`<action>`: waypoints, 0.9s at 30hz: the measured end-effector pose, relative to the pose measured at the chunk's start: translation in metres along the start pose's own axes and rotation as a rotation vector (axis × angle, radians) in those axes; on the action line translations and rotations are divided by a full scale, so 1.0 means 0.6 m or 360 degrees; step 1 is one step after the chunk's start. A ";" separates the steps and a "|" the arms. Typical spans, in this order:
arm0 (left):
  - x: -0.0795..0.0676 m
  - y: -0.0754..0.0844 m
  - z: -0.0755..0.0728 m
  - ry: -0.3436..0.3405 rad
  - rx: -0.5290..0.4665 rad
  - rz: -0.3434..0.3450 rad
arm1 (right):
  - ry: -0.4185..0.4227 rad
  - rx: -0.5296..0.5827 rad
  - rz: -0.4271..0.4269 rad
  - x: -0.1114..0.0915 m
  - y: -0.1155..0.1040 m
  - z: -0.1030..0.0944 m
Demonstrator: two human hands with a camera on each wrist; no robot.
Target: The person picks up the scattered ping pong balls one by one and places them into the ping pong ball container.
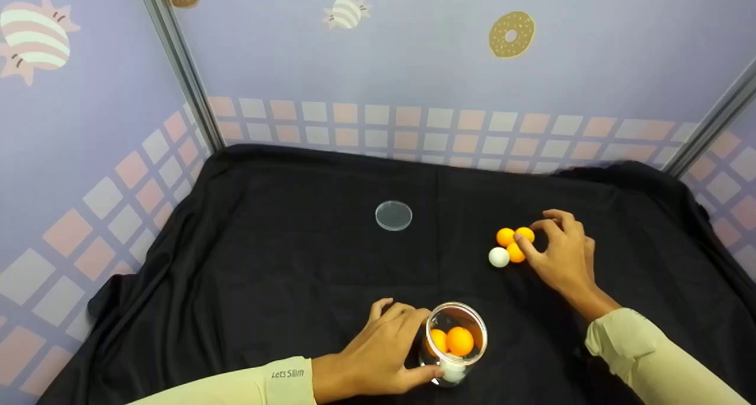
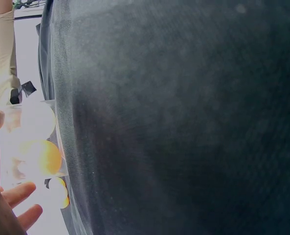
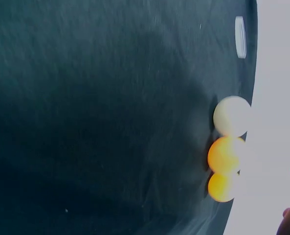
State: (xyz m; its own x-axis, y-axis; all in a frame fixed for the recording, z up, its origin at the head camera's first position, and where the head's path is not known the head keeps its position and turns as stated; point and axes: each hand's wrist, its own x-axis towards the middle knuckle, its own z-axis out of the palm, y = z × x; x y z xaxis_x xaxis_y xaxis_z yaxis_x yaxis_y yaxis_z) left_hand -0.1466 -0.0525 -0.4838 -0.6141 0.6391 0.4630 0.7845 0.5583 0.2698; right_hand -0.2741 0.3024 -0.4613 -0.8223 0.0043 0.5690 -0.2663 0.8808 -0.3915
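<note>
My left fingers (image 1: pixel 413 321) grip the jar (image 1: pixel 484 341); my right fingers (image 1: pixel 555 228) curl round an orange ball (image 1: pixel 525 234), where a light pinch should avoid rolling its neighbours (image 1: pixel 515 252).

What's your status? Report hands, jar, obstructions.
Left hand on jar, orange and white balls inside. Right hand over loose balls, contact unclear. Clear disc lies apart, not between them.

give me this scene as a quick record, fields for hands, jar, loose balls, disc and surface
left hand: grips the clear jar
right hand: at the loose balls, grip unclear
jar: open-topped, upright; two orange balls and one white ball visible inside
loose balls: three orange, one white, clustered
disc: clear, round, lying flat, apart from both hands
surface: black cloth
</note>
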 end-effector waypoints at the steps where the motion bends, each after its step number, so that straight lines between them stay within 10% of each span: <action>1: 0.000 0.000 0.000 0.0002 -0.0001 0.0002 | -0.0009 -0.0006 0.0018 0.001 0.004 0.001; 27: -0.002 0.000 0.004 0.0036 0.0019 0.0006 | -0.0508 -0.0229 0.0292 0.029 0.068 0.023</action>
State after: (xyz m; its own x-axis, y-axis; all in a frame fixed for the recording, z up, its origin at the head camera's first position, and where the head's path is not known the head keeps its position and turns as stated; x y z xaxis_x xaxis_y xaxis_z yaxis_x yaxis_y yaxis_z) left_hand -0.1461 -0.0516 -0.4863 -0.6090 0.6291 0.4830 0.7855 0.5625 0.2578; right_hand -0.3066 0.3319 -0.4774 -0.9708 0.0406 0.2364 -0.0455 0.9366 -0.3474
